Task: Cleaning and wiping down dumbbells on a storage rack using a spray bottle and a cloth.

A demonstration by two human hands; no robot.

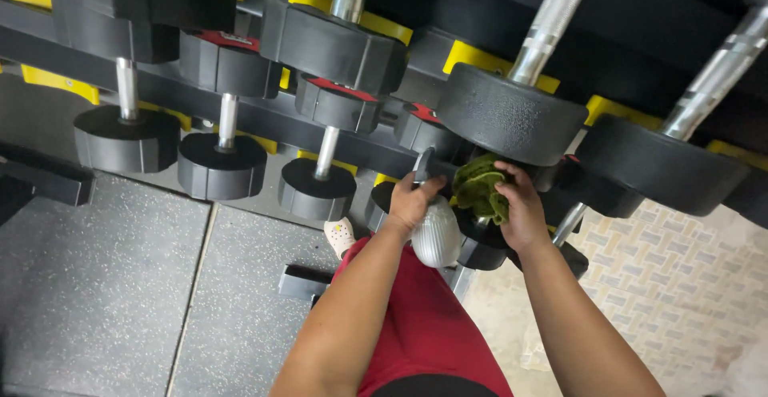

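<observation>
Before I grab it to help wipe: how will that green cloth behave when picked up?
The green cloth is bunched in folds under the right hand, so it is probably floppy and will drape. It looks thin, so likely light. Its nubby weave suggests it will grip rather than slip. The left hand holds a white spray bottle, so it may be damp.

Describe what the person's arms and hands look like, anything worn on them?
Both arms are bare from the bottom edge of the picture to the fingers: no sleeves, no gloves. No watch, band or ring shows on the left hand or the right hand. No markings are visible on the arms. Red clothing shows below, between the arms.
</observation>
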